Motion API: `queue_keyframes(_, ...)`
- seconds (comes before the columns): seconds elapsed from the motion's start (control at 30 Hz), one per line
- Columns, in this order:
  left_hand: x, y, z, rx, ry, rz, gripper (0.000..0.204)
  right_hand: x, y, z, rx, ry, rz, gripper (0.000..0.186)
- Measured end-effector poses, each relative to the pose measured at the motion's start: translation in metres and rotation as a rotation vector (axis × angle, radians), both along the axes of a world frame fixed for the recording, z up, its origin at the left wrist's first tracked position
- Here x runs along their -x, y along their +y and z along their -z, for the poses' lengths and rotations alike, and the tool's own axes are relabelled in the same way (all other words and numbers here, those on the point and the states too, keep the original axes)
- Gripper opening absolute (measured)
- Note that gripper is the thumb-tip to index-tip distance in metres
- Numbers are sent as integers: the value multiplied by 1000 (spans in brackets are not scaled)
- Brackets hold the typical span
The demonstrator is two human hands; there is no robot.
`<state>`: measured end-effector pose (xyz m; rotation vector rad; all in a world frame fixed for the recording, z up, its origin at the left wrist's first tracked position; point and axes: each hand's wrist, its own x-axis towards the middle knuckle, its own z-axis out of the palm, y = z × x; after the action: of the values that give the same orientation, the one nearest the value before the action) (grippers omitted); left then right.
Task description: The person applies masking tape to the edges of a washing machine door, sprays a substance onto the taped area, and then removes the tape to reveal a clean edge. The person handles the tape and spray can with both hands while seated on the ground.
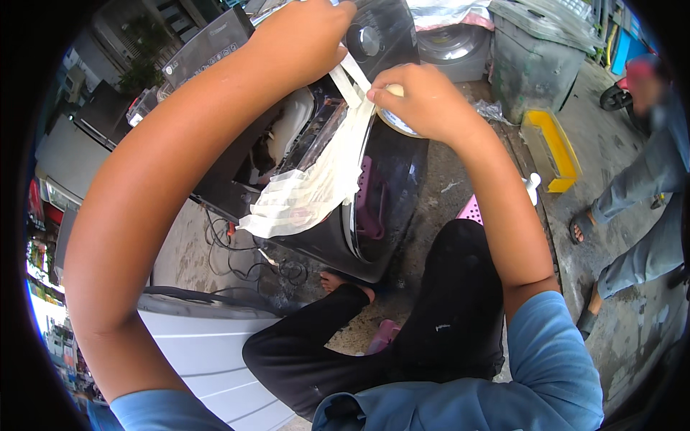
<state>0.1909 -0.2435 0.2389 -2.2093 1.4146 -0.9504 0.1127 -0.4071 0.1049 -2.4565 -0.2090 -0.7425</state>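
A black washing machine (320, 248) with its top open lies before me. Overlapping strips of cream masking tape (309, 194) cover the front edge of its top. At the far side, my left hand (305, 39) is closed beside the black control panel (392, 39) with its silver knob; a strip of tape runs down from its fingers, whose tips are partly hidden. My right hand (428, 100) is closed around a roll of masking tape (395, 123), just right of the taped edge. A purple plastic basket (370, 197) shows inside the dark opening below the tape.
A grey lidded bin (535, 68) and a yellow tray (550, 151) stand at the right, near a person in jeans (640, 179). Another washing machine (453, 50) is behind. Black cables (230, 251) lie on the floor at left, beyond a white ribbed panel (208, 345).
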Motion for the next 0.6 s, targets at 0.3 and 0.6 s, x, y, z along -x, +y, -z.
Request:
queue_keyframes(0.3, 1, 11, 9, 86, 35, 82, 33, 8, 4, -5, 266, -74, 94, 25)
queue_keyframes(0.6, 7, 19, 28, -99, -249, 55, 21, -8, 15, -40, 464, 144, 58, 25)
